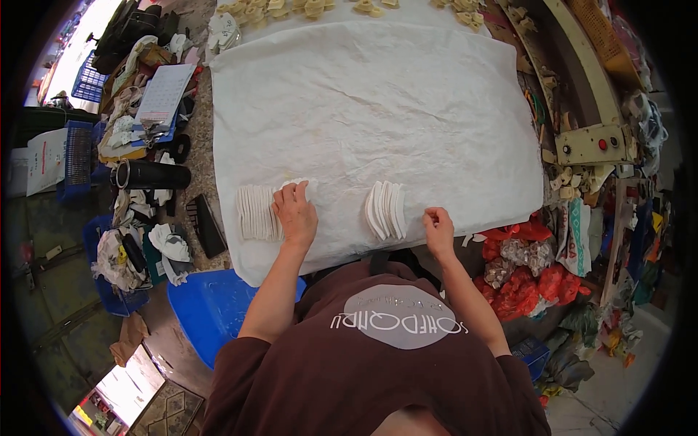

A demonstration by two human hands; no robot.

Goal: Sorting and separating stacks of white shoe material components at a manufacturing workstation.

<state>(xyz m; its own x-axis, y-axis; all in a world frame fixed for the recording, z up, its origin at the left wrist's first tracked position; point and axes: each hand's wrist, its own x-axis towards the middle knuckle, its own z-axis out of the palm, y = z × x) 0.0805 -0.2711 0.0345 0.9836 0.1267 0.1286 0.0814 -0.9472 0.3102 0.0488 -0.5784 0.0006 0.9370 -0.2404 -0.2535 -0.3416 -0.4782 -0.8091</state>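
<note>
Toward the near left of the white sheet, a row of flat white cloth-like pieces (254, 212) stands packed on edge. My left hand (296, 214) is at that row's right end, its fingers bent down and closed on the white pieces there; part of what it grips is hidden under the palm. A smaller fanned group of similar white pieces (385, 211) lies to the right, between my hands and touched by neither. Beyond this group, my right hand (438, 229) hovers near the sheet's front edge with curled fingers and nothing visible in them.
The wrinkled white sheet (378, 109) covers the table, with several cream-coloured pieces (313, 7) along its far edge. At left are a clipboard (163, 94), a black cylinder (153, 174) and a blue stool (203, 312). Red bags (516, 283) and a control box (592, 145) are at right.
</note>
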